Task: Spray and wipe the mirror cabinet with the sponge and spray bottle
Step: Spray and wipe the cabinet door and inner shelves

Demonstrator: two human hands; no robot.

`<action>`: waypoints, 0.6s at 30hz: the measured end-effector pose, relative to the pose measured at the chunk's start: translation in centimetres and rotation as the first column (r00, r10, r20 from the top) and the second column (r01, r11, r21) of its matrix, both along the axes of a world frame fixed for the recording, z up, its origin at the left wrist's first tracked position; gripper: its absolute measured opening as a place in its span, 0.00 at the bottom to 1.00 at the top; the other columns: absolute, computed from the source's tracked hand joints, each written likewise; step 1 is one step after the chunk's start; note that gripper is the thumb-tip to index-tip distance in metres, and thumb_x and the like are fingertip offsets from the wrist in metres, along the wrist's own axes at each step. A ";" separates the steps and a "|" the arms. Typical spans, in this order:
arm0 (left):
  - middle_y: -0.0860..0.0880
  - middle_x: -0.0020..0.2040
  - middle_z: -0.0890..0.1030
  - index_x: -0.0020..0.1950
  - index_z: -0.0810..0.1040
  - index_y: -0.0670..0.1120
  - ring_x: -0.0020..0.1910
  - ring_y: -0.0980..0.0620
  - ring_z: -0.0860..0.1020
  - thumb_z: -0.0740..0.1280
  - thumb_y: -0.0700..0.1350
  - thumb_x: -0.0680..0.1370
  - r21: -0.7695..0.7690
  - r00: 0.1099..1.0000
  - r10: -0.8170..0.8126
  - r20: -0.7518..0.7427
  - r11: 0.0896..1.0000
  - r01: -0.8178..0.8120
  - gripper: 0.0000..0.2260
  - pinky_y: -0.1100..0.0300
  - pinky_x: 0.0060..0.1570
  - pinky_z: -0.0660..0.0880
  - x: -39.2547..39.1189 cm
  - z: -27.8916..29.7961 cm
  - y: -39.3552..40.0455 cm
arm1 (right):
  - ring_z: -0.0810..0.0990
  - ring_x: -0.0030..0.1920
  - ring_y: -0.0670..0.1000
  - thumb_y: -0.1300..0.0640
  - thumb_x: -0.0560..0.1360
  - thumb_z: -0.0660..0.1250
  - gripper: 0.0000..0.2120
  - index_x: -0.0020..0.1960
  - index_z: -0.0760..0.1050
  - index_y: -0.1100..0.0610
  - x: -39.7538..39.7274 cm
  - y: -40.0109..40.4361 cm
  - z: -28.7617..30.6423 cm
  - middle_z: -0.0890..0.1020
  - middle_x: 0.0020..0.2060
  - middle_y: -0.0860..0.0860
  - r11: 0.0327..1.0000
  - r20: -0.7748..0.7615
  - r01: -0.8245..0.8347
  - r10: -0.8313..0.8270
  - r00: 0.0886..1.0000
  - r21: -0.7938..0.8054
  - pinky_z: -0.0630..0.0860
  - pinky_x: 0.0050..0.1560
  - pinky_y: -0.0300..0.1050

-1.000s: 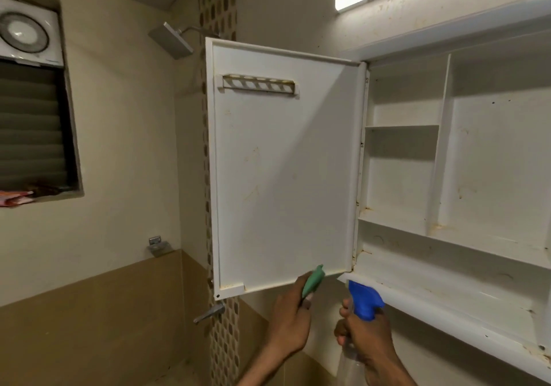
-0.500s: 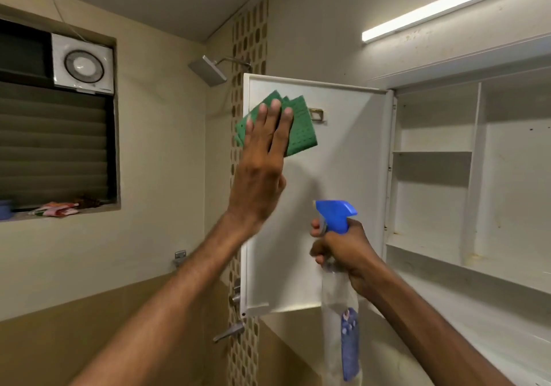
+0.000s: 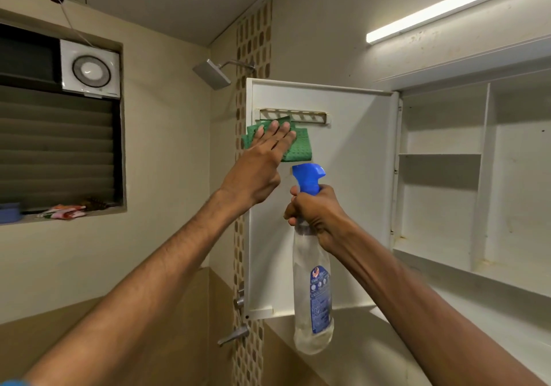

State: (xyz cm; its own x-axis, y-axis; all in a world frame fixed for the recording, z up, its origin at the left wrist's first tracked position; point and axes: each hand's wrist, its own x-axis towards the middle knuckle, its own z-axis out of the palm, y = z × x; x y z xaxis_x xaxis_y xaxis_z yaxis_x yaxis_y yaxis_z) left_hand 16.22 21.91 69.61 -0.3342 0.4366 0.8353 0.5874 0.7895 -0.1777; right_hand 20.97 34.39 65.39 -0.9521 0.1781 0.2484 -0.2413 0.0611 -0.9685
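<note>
The white cabinet door (image 3: pixel 351 206) stands swung open, its inner side facing me. My left hand (image 3: pixel 259 162) lies flat with fingers spread, pressing a green sponge cloth (image 3: pixel 298 147) against the door's upper left, just under a small slotted rack (image 3: pixel 295 115). My right hand (image 3: pixel 316 215) grips the neck of a clear spray bottle (image 3: pixel 311 290) with a blue trigger head (image 3: pixel 308 177), held upright in front of the door's middle. The open cabinet interior (image 3: pixel 441 200) with white shelves is on the right.
A square shower head (image 3: pixel 211 74) juts out beside the door's top left corner. Taps (image 3: pixel 235 336) sit on the tiled strip below the door. A louvred window (image 3: pixel 56 147) with an exhaust fan (image 3: pixel 89 69) is on the left wall; a tube light (image 3: pixel 447 7) glows above.
My left hand rose from below the door and pressed the sponge cloth flat on the door's upper left, then slid down below the rack. My right hand lifted the bottle in front of the door.
</note>
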 end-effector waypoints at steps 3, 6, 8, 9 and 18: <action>0.48 0.78 0.52 0.78 0.52 0.45 0.77 0.51 0.46 0.55 0.27 0.70 -0.008 1.000 -0.011 0.019 1.000 0.011 0.37 0.55 0.76 0.43 0.1 -0.4 -0.1 | 0.70 0.16 0.48 0.72 0.67 0.63 0.11 0.39 0.70 0.56 -0.4 -0.2 -0.4 0.71 0.18 0.50 0.998 -0.012 0.062 -0.062 0.998 0.006 0.67 0.21 0.35; 0.48 0.78 0.52 0.78 0.52 0.46 0.77 0.51 0.46 0.56 0.27 0.71 -0.019 1.000 -0.003 0.031 1.000 0.004 0.36 0.55 0.76 0.42 0.2 -1.0 -0.1 | 0.71 0.17 0.49 0.71 0.66 0.63 0.10 0.36 0.70 0.57 -0.7 -0.2 -1.1 0.71 0.16 0.49 0.994 -0.013 0.112 -0.112 0.994 0.013 0.68 0.21 0.36; 0.48 0.78 0.51 0.78 0.51 0.46 0.77 0.52 0.45 0.56 0.27 0.72 -0.015 0.999 -0.003 0.036 1.000 0.004 0.36 0.55 0.76 0.42 0.2 -1.4 -0.1 | 0.71 0.17 0.49 0.71 0.66 0.64 0.10 0.37 0.71 0.57 -0.8 -0.1 -1.6 0.71 0.16 0.48 0.992 -0.010 0.128 -0.128 0.992 0.014 0.68 0.22 0.37; 0.48 0.78 0.51 0.78 0.52 0.46 0.77 0.52 0.45 0.56 0.27 0.72 -0.013 0.999 -0.008 0.039 1.000 0.009 0.36 0.55 0.76 0.42 0.3 -1.5 -0.1 | 0.71 0.18 0.49 0.71 0.65 0.65 0.10 0.39 0.71 0.57 -0.8 -0.1 -1.9 0.73 0.18 0.49 0.992 -0.010 0.124 -0.124 0.992 0.003 0.69 0.22 0.37; 0.49 0.78 0.51 0.78 0.51 0.46 0.77 0.52 0.44 0.54 0.26 0.70 -0.020 0.997 -0.016 0.072 1.000 0.017 0.37 0.57 0.76 0.40 0.6 -2.6 -0.2 | 0.74 0.22 0.50 0.70 0.67 0.64 0.13 0.47 0.75 0.56 -0.3 0.4 -4.4 0.79 0.38 0.60 0.999 0.027 0.033 -0.032 0.999 -0.013 0.72 0.24 0.39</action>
